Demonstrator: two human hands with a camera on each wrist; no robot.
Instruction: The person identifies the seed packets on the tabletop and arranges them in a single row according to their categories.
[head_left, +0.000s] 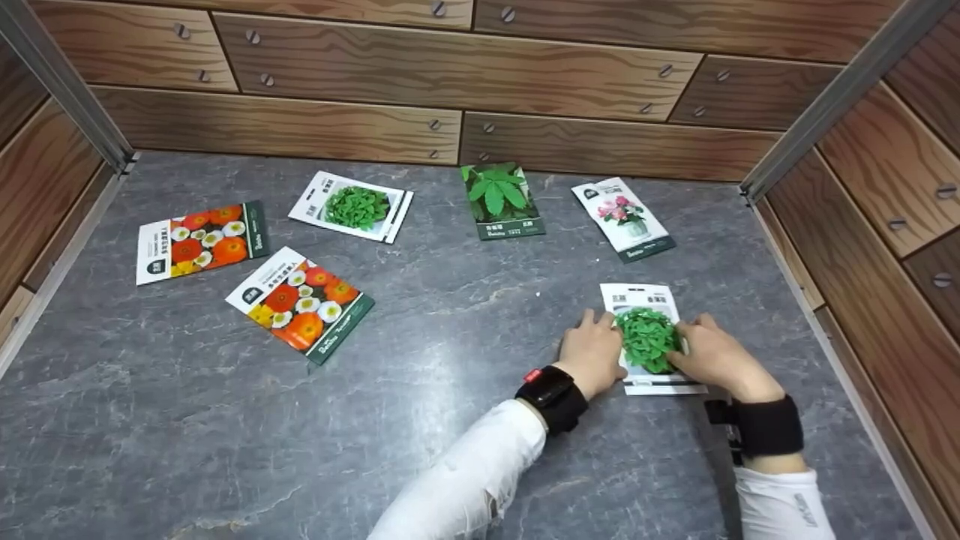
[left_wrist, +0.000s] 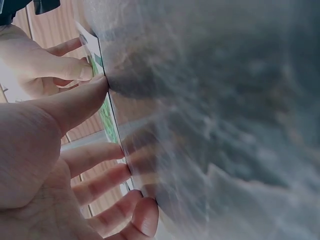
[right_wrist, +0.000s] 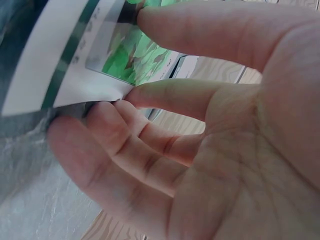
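A white seed packet [head_left: 649, 339] with a picture of green leaves lies on the grey tabletop at the right, between both hands. My left hand [head_left: 592, 351] rests along its left edge, and in the left wrist view its thumb and fairly straight fingertips touch down at that edge. From the other side, my right hand [head_left: 716, 358] pinches the right edge: the right wrist view has the thumb [right_wrist: 200, 30] on the printed face and the other fingers at and beneath the border. That edge of the packet [right_wrist: 80, 55] looks slightly raised there.
Toward the back lie a pink-flower packet [head_left: 624, 219], a dark green leaf packet [head_left: 501, 199] and another green-leaf packet [head_left: 352, 208]. Two orange-flower packets [head_left: 201, 241] [head_left: 301, 304] lie at the left. Wood-patterned walls [head_left: 450, 67] with metal corner posts [head_left: 832, 97] enclose the tabletop.
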